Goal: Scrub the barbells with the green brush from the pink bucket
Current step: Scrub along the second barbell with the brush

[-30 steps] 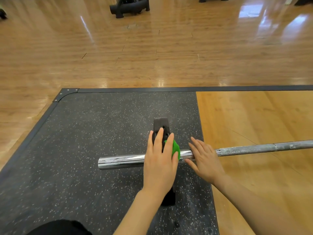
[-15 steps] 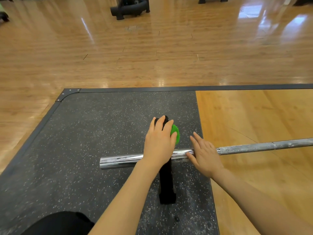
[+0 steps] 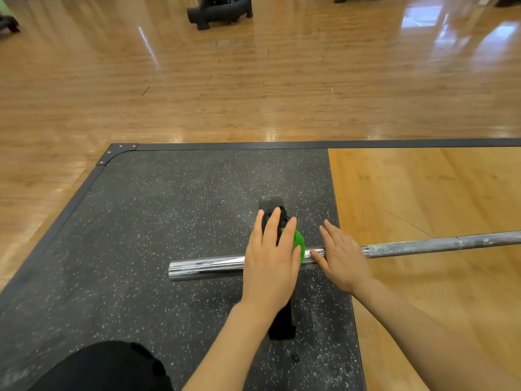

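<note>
The left hand (image 3: 272, 261) presses a green plastic brush (image 3: 298, 244) onto the chrome steel barbell sleeve (image 3: 207, 267); just right, the right hand (image 3: 342, 258) lies flat, fingers spread. Beyond, a black stand (image 3: 271, 203) on speckled rubber matting (image 3: 169, 207).

No legible text or markings

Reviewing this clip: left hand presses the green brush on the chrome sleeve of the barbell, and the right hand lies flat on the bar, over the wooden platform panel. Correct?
Not quite. In the head view, the right hand lies over the speckled black mat, not the wooden panel. The rest holds: the left hand presses the green brush on the barbell.
</note>
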A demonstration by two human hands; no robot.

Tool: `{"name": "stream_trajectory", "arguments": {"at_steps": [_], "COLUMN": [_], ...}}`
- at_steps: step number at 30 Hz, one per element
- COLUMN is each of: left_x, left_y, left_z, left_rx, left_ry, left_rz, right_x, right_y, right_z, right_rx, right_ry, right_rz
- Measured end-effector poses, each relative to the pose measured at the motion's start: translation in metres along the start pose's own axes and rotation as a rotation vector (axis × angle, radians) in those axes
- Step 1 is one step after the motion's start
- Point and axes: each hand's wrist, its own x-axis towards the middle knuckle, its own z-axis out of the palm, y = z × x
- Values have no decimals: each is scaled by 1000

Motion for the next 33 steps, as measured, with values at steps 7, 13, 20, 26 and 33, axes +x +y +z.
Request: {"name": "stream_trajectory", "arguments": {"at_steps": [7,13,20,26,33], "left_x": [51,44,-4,15,64], "left_y": [-10,-6,4,-2,-21], "left_z": [-12,-12,-10,-17,-10], "left_rx": [-95,-152,-104,-62,-199], "left_ry": [-176,-161,-29,-79,-306], "left_rz": [-116,-142,-64,-37,-191], "right_x": [-3,-6,-12,-9,-13], "right_y": [-1,-1,-5,0,0], "right_z": [-4,0,-1,6,5], "right_rx": [-29,-42,-25,-117,-126], "right_ry": [6,7,27,-24,-5], "right_rz": [-27,-23,-15,-170,-189]}}
